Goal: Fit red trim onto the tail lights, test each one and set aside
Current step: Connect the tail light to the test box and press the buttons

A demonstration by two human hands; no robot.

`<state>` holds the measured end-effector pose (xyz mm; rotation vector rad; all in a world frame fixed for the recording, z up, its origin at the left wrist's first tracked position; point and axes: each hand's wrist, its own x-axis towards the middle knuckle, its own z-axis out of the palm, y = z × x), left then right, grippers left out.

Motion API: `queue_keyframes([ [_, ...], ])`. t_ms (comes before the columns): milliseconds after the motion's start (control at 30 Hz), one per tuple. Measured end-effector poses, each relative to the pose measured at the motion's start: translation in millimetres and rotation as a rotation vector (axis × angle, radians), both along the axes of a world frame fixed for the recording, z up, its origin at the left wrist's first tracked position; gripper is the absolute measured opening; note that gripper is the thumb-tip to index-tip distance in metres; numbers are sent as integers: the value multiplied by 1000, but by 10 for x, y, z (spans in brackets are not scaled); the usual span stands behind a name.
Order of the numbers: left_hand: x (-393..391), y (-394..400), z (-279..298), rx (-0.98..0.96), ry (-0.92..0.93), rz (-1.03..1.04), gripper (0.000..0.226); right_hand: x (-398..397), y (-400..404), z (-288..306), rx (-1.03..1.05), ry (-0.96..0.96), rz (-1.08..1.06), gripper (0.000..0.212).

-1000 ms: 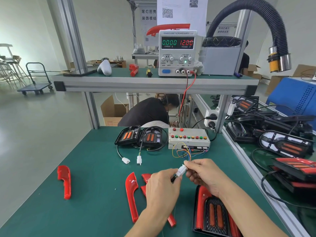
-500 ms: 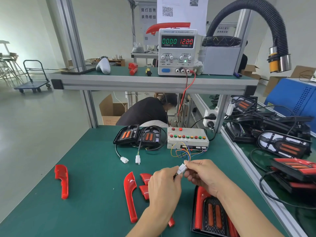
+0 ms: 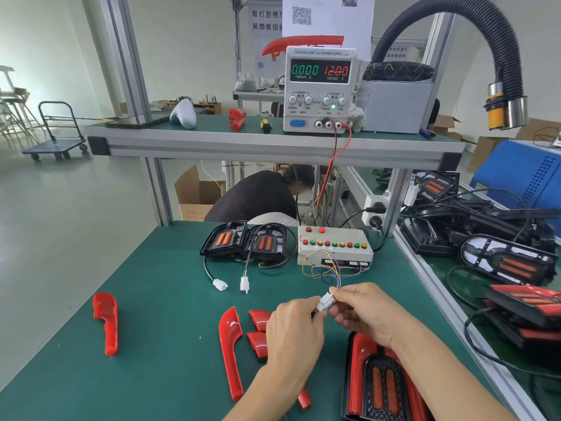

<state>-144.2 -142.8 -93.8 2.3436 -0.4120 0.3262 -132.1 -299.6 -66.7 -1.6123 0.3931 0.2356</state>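
Across the near bench, going left to right, I see loose red trim [image 3: 106, 322] unfitted, two untrimmed tail lights [image 3: 247, 242] waiting, then my left hand [image 3: 293, 334] and right hand [image 3: 362, 314] pinching white connectors [image 3: 326, 300] together. Near right, a trimmed tail light [image 3: 376, 381] awaits testing, cut off below. Whether the plugs are mated, I cannot tell.

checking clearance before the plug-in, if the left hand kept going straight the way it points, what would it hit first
The left hand points up and right, pinching the white plastic connector. It would first meet the right hand, whose fingertips hold the connector's other half, probably already touching.
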Motion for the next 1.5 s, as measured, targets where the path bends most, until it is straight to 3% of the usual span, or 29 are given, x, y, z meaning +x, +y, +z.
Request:
queue_keyframes([
  [133, 55, 76, -52, 68, 159, 55, 22, 148, -54, -76, -310, 57, 98, 38],
  [233, 63, 148, -87, 59, 271, 69, 24, 374, -174, -117, -667, -131, 11, 32],
  [300, 43, 168, -98, -11, 328, 17, 21, 557, -185, -110, -880, -263, -13, 25],
  [400, -3, 139, -78, -185, 471, -40, 18, 869, -53, -97, -1043, -356, 70, 37],
  [533, -71, 101, -69, -334, 543, -21, 7, 1223, 192, -178, -1194, -289, 182, 52],
  [700, -101, 161, -88, -373, 552, -15, 15, 1413, 352, -268, -1241, -152, 153, 76],
  [933, -71, 203, -116, -405, 527, -12, 13, 1517, 308, -300, -1261, -133, 149, 66],
  [1233, -59, 183, -147, -406, 508, -17, 14, 1579, 20, -174, -1306, -73, 343, 86],
  [1500, -72, 146, -175, -416, 521, -6, 14, 1507, -37, -47, -1274, -30, 473, 84],
])
